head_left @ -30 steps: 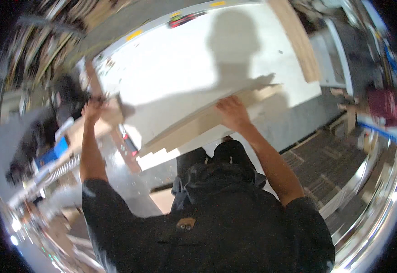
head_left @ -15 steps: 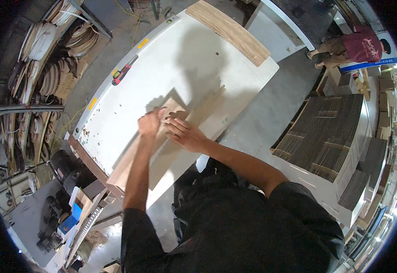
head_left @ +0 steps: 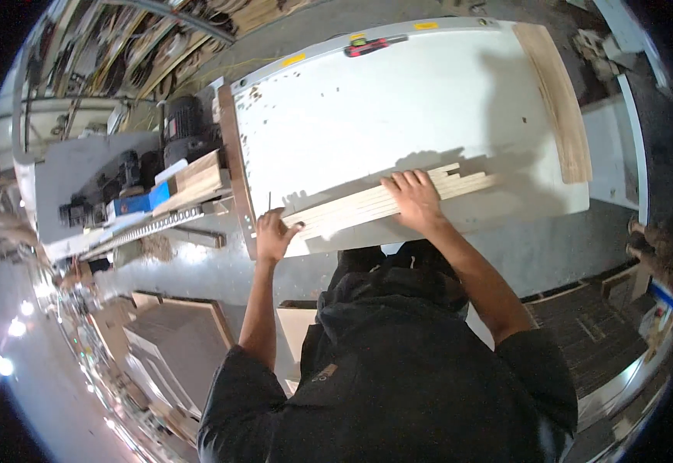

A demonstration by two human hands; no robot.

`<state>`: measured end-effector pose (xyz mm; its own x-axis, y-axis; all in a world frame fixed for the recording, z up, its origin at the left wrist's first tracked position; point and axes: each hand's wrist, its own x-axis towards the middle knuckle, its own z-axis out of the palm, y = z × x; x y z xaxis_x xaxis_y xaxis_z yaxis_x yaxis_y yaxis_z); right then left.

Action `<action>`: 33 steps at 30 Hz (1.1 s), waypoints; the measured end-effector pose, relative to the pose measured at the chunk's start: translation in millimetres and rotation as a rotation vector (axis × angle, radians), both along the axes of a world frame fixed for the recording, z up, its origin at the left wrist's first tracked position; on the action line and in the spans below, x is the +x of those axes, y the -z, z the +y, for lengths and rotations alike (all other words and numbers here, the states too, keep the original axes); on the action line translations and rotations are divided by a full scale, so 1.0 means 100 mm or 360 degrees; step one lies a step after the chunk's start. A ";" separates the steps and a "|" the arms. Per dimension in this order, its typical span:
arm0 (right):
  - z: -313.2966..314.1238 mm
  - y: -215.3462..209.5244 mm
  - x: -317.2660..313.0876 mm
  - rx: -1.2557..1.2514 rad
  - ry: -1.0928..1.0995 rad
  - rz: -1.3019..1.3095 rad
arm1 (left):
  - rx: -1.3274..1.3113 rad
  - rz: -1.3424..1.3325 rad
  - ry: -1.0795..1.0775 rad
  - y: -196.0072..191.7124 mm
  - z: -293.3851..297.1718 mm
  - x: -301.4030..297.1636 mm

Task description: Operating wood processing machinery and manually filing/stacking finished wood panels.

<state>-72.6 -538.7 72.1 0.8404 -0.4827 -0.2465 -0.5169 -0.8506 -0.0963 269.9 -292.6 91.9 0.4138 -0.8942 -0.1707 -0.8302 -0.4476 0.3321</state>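
A bundle of long, pale wooden strips [head_left: 352,208] lies side by side along the near edge of the white-topped table. Their right ends are staggered. My left hand [head_left: 274,234] is closed on the left end of the strips, with its thumb on the near side. A thin dark line rises beside its fingers, too small to name. My right hand [head_left: 415,202] lies across the bundle towards its right end, fingers bent over the far edge and thumb hidden.
A long level [head_left: 328,52] runs along the table's far edge, with a red-and-black tool [head_left: 375,46] beside it. A wood-grain board [head_left: 556,104] lies at the right end. Left of the table stand a dark motor [head_left: 183,127] and a blue box [head_left: 142,202]. Small debris dots the white top.
My view has turned, so the table now runs across it. My hands, close together on a wood-grain board before, are now spread apart along the pale strips.
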 end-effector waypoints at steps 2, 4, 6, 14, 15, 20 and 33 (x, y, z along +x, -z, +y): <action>-0.03 -0.08 -0.05 0.0187 0.0006 -0.0184 | -0.0089 0.0291 -0.0625 0.15 0.40 0.25; -0.06 -0.14 -0.11 0.0189 -0.0026 -0.0236 | -0.0417 0.0203 -0.0672 0.36 0.67 0.38; -0.11 -0.19 -0.19 0.0228 0.0047 -0.0151 | -0.1074 0.1147 -0.1093 0.52 0.81 0.34; -0.54 -0.27 -0.81 0.0276 0.0229 -0.0314 | -0.1642 0.1816 -0.1276 0.74 0.35 -0.50; -0.60 -0.27 -0.90 0.0235 0.0188 -0.0385 | -0.1652 0.1824 -0.1286 0.73 0.30 -0.57; -0.83 -0.29 -1.32 0.0136 0.0424 -0.0290 | -0.1545 0.1792 -0.1150 0.82 0.10 -0.86; -1.20 0.48 -2.78 0.1357 0.1321 -0.1745 | -0.1308 0.1920 -0.1030 0.67 -0.05 -1.28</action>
<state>-350.1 -658.8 23.6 0.3743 -0.9142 -0.1553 -0.1511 0.1051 -0.9829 141.7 -297.2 25.4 0.7285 -0.6392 -0.2464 0.3355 0.0193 0.9419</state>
